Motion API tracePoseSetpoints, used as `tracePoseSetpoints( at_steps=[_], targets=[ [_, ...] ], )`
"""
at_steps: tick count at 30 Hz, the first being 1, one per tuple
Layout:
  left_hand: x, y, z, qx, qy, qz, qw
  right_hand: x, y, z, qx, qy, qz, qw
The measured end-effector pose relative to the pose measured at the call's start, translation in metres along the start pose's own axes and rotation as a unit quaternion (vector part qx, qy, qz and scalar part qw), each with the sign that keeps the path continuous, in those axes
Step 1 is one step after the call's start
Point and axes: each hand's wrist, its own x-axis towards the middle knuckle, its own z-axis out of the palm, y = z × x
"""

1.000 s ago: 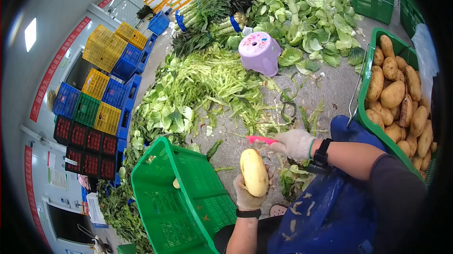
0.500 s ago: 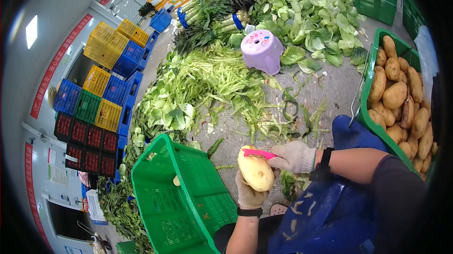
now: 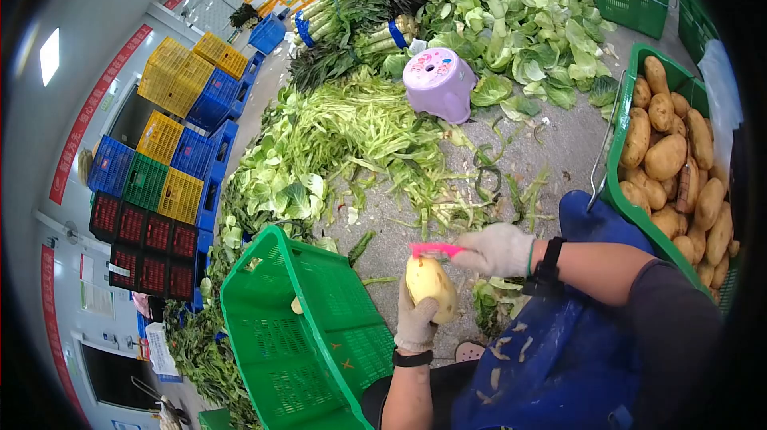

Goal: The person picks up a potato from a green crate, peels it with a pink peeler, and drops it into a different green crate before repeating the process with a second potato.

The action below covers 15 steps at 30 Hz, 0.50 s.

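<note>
A mostly pale, peeled potato (image 3: pixel 432 286) stands on end in my gloved left hand (image 3: pixel 416 322), whose fingers wrap its lower side. My gloved right hand (image 3: pixel 496 250) is closed round a pink peeler (image 3: pixel 436 249), whose head lies right at the potato's upper end. A few brownish spots show on the potato's surface. Peel scraps (image 3: pixel 502 348) lie on the blue apron (image 3: pixel 551 358) over my lap. Left of my hands, a green crate (image 3: pixel 319 326) leans open toward me, with a pale potato (image 3: pixel 296 305) inside.
On my right stands a green crate (image 3: pixel 621 158) full of unpeeled potatoes (image 3: pixel 666 158). A purple stool (image 3: pixel 439 86) stands ahead among leaf trimmings (image 3: pixel 359 134) and a heap of cabbage leaves (image 3: pixel 519 22). Stacked colored crates (image 3: pixel 164 158) line the left wall.
My left hand has turned the potato more upright and shifted slightly left. My right hand with the peeler has risen a little, to the potato's top end.
</note>
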Motion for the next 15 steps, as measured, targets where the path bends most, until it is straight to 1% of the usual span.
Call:
tracePoseSetpoints(
  at_steps=[1, 2, 3, 5, 6, 7, 8, 9, 10, 11, 13, 14, 15],
  targets=[
    [0.003, -0.001, -0.004, 0.031, 0.027, 0.021, 0.999, 0.005, 0.004, -0.003, -0.013, -0.01, 0.058, 0.998],
    [0.003, 0.005, 0.002, 0.072, 0.031, 0.046, 0.996, 0.005, 0.001, -0.008, -0.001, -0.013, 0.065, 0.998],
    [0.006, 0.007, 0.003, 0.075, 0.028, 0.048, 0.996, 0.004, -0.002, -0.009, -0.001, -0.008, 0.063, 0.998],
    [0.004, 0.005, 0.005, 0.075, 0.013, 0.067, 0.995, -0.003, -0.006, -0.005, -0.026, -0.011, -0.071, 0.997],
    [0.002, 0.003, 0.004, 0.075, 0.013, 0.061, 0.995, -0.002, 0.002, 0.0, 0.033, 0.007, -0.037, 0.999],
    [0.002, 0.005, 0.002, 0.111, 0.01, 0.057, 0.992, -0.002, 0.004, -0.003, 0.035, 0.009, -0.034, 0.999],
    [0.003, 0.006, 0.0, 0.146, 0.008, 0.058, 0.987, 0.001, 0.004, -0.009, 0.025, -0.006, 0.008, 1.0],
    [0.005, 0.006, -0.001, 0.148, 0.005, 0.063, 0.987, 0.004, 0.002, -0.016, 0.014, -0.02, 0.048, 0.999],
    [0.003, 0.005, -0.003, 0.136, 0.003, 0.057, 0.989, -0.001, -0.005, -0.019, 0.05, -0.012, -0.016, 0.999],
    [0.001, 0.005, -0.001, 0.123, 0.003, 0.051, 0.991, 0.001, -0.002, -0.014, 0.049, -0.013, -0.018, 0.999],
    [-0.004, 0.008, 0.007, 0.114, 0.014, 0.045, 0.992, 0.003, 0.007, 0.0, 0.025, -0.031, 0.022, 0.999],
    [-0.006, 0.007, 0.007, 0.091, 0.0, 0.041, 0.995, 0.008, -0.004, -0.019, -0.081, -0.122, 0.094, 0.985],
    [-0.006, 0.01, 0.005, 0.071, -0.014, 0.041, 0.997, 0.006, -0.005, -0.018, -0.08, -0.119, 0.094, 0.985]
  ],
)
